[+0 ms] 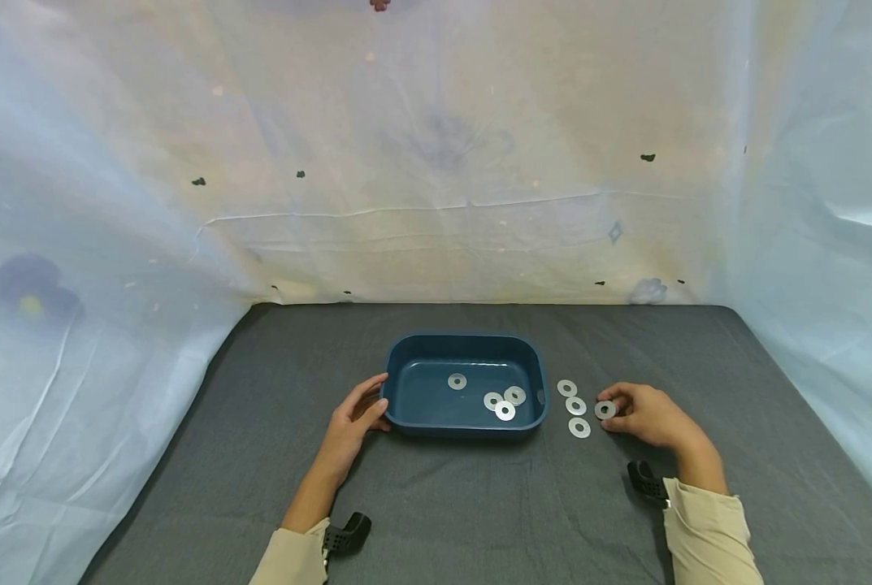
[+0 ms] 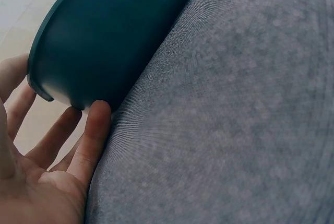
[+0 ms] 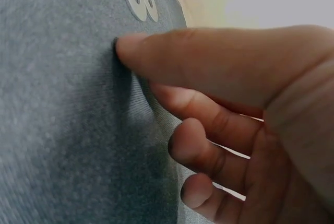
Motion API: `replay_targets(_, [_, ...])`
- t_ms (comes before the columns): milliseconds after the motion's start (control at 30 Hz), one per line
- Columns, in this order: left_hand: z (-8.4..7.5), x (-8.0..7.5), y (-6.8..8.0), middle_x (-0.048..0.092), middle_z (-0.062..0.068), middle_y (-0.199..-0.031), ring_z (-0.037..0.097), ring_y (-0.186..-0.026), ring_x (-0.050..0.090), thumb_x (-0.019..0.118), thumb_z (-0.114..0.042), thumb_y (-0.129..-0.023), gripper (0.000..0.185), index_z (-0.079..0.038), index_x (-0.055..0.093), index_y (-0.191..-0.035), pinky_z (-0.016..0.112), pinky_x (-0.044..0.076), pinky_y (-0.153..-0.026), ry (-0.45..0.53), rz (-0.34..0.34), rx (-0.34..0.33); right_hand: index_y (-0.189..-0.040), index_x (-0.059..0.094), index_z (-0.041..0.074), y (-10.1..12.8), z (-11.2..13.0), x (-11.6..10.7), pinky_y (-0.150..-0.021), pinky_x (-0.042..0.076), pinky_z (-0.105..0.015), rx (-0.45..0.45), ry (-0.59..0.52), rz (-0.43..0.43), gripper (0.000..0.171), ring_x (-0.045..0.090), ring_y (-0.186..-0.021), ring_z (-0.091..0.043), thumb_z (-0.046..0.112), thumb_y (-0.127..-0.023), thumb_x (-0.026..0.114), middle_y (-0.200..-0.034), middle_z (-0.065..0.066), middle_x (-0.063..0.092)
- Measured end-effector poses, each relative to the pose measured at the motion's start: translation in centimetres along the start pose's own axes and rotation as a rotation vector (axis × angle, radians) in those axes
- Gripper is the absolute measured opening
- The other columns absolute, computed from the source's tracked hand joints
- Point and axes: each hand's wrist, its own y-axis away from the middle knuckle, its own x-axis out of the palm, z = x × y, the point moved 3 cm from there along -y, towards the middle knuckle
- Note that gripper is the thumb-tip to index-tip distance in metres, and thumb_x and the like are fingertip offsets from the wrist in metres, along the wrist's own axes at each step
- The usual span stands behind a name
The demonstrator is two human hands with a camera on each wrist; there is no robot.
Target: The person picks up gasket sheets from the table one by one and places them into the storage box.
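Note:
My left hand [image 1: 357, 413] touches the left end of a dark blue rectangular plastic bin [image 1: 446, 429]. In the left wrist view its fingers are spread, with fingertips against the bin's outer wall [image 2: 88, 51]. To the right of the bin, my right hand [image 1: 644, 414] has its thumb and index finger at the edges of a flat metal washer [image 1: 597, 410], pinching it close over the cloth. In the right wrist view the thumb [image 3: 193, 51] and fingers hide that washer. Several washers lie inside the bin, one of them alone [image 1: 450, 382] toward its left.
Between the bin and my right hand, three loose washers lie in a rough column: top [image 1: 561, 388], middle [image 1: 570, 405] and bottom [image 1: 573, 428]. Grey cloth [image 1: 479, 504] covers the table. Pale patterned sheeting [image 1: 436, 162] hangs behind and at both sides.

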Motion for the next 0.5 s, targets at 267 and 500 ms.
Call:
replay_targets(267, [-0.1,0.2,-0.1,0.050,0.015,-0.144,0.011,-0.097,0.062,0.060,-0.025,-0.101,0.046,-0.018,0.050,-0.145,0.030,0.057,-0.079,-0.001,-0.002,0.008,-0.112,0.068,0.003,0.1,0.2,-0.3,-0.062,0.042,-0.026,0.004,0.000,-0.045,0.038,0.053,-0.072,-0.012,0.019,-0.080,0.082,-0.089,-0.004,0.066])
replay_targets(500, [0.0,0.1,-0.1,0.049,0.015,-0.144,0.011,-0.094,0.063,0.060,-0.024,-0.101,0.047,-0.017,0.049,-0.146,0.030,0.058,-0.079,-0.002,-0.007,0.010,-0.117,0.067,0.008,-0.1,1.2,-0.8,-0.058,0.041,-0.026,0.003,-0.041,-0.143,0.040,0.050,-0.067,-0.010,0.024,-0.083,0.081,-0.095,-0.006,0.064])
